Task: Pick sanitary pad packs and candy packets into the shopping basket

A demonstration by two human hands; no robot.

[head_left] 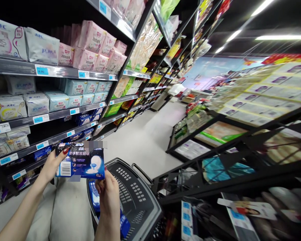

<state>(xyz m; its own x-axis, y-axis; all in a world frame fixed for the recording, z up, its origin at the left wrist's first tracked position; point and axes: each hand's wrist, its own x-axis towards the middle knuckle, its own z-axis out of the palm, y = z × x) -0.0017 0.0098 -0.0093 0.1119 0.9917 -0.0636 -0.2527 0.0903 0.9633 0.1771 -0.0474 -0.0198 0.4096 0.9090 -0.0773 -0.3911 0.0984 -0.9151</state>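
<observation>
A dark blue pack of sanitary pads point(86, 164), with a barcode on its left part, is held up in front of my legs. My left hand point(55, 162) grips its left end, thumb on the printed face. At the lower right corner my right hand point(107, 184) pinches the pack, its fingers partly behind it. Below and to the right stands a black shopping basket point(130, 194). Other blue packs point(124, 225) lie in it, partly hidden by my right forearm.
Shelves point(65, 72) of pink, white and light blue packs line the left side, with price tags on their edges. A grey floor aisle point(140, 137) runs ahead. On the right, a black rack point(223, 154) holds boxes and bagged goods, blurred toward the edge.
</observation>
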